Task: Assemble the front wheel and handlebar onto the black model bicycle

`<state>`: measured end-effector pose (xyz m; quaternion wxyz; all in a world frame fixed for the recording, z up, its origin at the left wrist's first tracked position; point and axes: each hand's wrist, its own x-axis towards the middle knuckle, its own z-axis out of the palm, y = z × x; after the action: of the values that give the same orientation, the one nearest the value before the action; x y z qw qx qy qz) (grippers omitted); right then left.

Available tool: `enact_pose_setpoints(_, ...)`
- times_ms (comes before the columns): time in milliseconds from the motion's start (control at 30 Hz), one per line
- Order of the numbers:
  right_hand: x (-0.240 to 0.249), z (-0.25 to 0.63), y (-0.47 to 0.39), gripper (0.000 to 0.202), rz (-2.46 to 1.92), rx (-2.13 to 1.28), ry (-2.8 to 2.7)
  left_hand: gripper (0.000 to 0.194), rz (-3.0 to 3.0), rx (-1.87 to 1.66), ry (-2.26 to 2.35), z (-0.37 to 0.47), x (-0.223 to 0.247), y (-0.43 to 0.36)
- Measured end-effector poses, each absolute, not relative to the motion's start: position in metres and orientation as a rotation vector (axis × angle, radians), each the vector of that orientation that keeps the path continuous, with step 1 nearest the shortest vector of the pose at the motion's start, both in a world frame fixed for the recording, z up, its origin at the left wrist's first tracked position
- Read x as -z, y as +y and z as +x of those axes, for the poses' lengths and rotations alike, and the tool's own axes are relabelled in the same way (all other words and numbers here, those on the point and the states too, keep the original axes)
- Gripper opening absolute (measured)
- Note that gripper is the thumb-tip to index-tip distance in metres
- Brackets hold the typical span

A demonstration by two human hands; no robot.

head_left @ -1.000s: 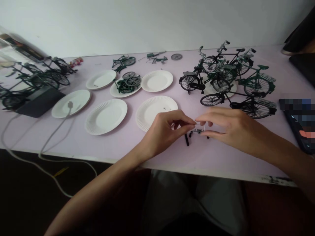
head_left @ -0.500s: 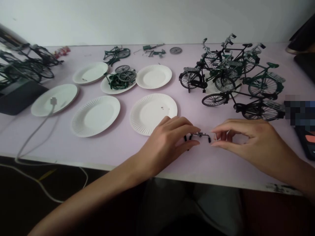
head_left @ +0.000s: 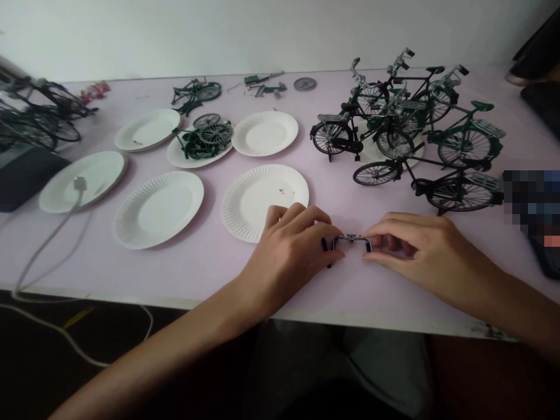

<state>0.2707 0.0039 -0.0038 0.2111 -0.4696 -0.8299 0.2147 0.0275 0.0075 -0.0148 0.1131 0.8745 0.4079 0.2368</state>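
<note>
Near the table's front edge, a miniature bicycle handlebar (head_left: 350,238) in silver with black grips stretches between my two hands. My left hand (head_left: 293,245) pinches its left end between thumb and fingers. Another small black piece (head_left: 324,245) shows by those fingertips; whether it joins the handlebar I cannot tell. My right hand (head_left: 424,239) is closed in a pinch on a thin silver piece (head_left: 370,241), held against the handlebar's right end by the black grip. Fingers partly hide both ends.
Several white paper plates (head_left: 160,204) lie left and ahead; one carries green and black bicycle parts (head_left: 203,140). Assembled toy bicycles (head_left: 468,146) crowd the right side, and more (head_left: 39,116) stand far left. Loose parts (head_left: 266,87) lie by the wall. A cable (head_left: 48,251) crosses the left side.
My right hand has moved left, bringing the thin silver piece from a gap away up to the handlebar's right end. My left hand keeps its pinch. The whole view has shifted slightly.
</note>
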Motion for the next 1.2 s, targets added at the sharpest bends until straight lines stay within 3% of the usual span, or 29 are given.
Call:
enact_pose_setpoints(600,0.0036,0.2704,0.0032,0.013,-1.327,-0.607,-2.315,0.013,2.572,-0.653,1.216,0.0283,0.0138,0.0076)
enact_pose_setpoints(1200,0.0,0.2684,0.0037,0.005,-1.367,-0.622,-2.316,0.014,2.561,-0.634,1.291,0.0313,0.0132,0.0085)
